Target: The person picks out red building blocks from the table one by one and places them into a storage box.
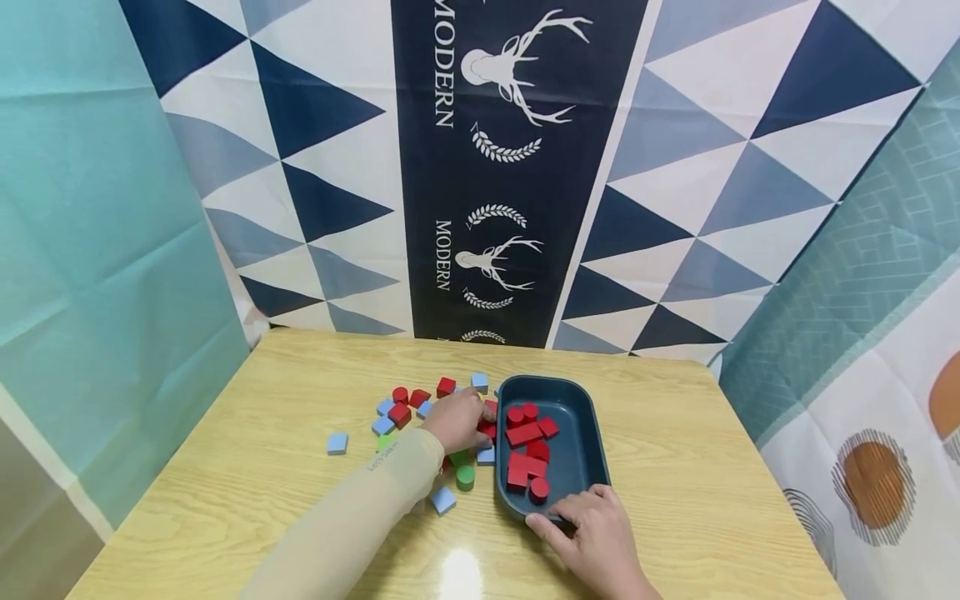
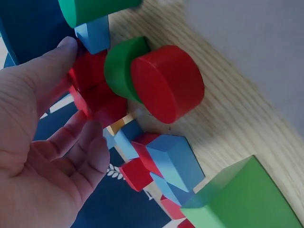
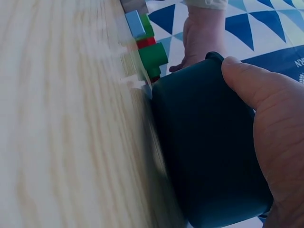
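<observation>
My left hand (image 1: 453,417) reaches into a pile of wooden blocks just left of a dark blue tray. Seen from the left wrist, its thumb and curled fingers pinch a red block (image 2: 102,97) from two sides. A red cylinder (image 2: 168,85) and a green rounded block (image 2: 118,69) sit beside the fingers. My right hand (image 1: 596,529) grips the rim of the tray (image 1: 573,433) at its near right corner, thumb at the near edge. Several red blocks (image 1: 525,435) lie inside the tray, mostly along its left side.
Around the left hand lie blue, red and green blocks, including a green cylinder (image 1: 465,477) and a blue square block (image 1: 444,500). A lone blue block (image 1: 337,443) is farther left. Patterned cloth (image 1: 487,208) hangs behind the wooden table (image 1: 675,500).
</observation>
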`<state>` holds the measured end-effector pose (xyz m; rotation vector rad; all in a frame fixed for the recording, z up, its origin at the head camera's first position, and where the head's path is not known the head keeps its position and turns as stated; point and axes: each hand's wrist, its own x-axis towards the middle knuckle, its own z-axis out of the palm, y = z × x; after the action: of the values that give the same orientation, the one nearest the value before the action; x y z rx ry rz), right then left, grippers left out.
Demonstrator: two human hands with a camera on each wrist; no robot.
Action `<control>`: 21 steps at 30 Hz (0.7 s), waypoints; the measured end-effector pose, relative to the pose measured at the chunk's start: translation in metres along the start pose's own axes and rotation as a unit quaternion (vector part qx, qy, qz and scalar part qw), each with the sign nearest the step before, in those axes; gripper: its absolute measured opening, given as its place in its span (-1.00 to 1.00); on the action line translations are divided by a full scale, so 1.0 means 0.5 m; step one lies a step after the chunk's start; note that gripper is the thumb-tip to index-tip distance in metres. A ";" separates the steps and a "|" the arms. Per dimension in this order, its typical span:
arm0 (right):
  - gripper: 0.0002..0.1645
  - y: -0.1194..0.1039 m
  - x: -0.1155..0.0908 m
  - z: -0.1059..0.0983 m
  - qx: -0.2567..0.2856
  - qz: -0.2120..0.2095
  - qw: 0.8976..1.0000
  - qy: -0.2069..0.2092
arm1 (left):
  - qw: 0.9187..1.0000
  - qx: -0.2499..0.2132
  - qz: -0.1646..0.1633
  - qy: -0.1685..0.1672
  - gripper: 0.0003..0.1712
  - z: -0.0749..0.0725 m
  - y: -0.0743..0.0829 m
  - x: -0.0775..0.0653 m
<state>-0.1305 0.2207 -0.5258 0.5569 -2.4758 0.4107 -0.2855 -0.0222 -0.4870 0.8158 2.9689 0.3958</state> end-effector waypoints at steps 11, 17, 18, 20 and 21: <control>-0.66 -0.002 -0.005 0.006 0.008 0.008 1.000 -0.006 | 0.999 0.038 -0.023 -0.004 -0.71 -0.032 0.004 -0.010; -0.68 0.002 0.000 0.001 0.001 -0.013 1.000 0.020 | 0.997 -0.033 -0.027 0.061 -0.78 -0.099 0.043 -0.001; -0.68 0.003 0.001 0.001 0.000 -0.015 1.000 0.022 | 0.997 -0.042 -0.022 0.067 -0.78 -0.100 0.054 0.002; -0.67 0.002 0.001 0.000 -0.001 -0.018 1.000 0.023 | 0.997 -0.041 -0.009 0.071 -0.75 -0.089 0.075 0.008; -0.67 0.001 0.001 0.001 0.000 -0.018 1.000 0.023 | 0.997 -0.033 0.000 0.068 -0.73 -0.078 0.085 0.010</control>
<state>-0.1311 0.2209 -0.5259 0.5851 -2.4188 0.4041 -0.2729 0.0066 -0.4383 0.8127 3.0600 0.5676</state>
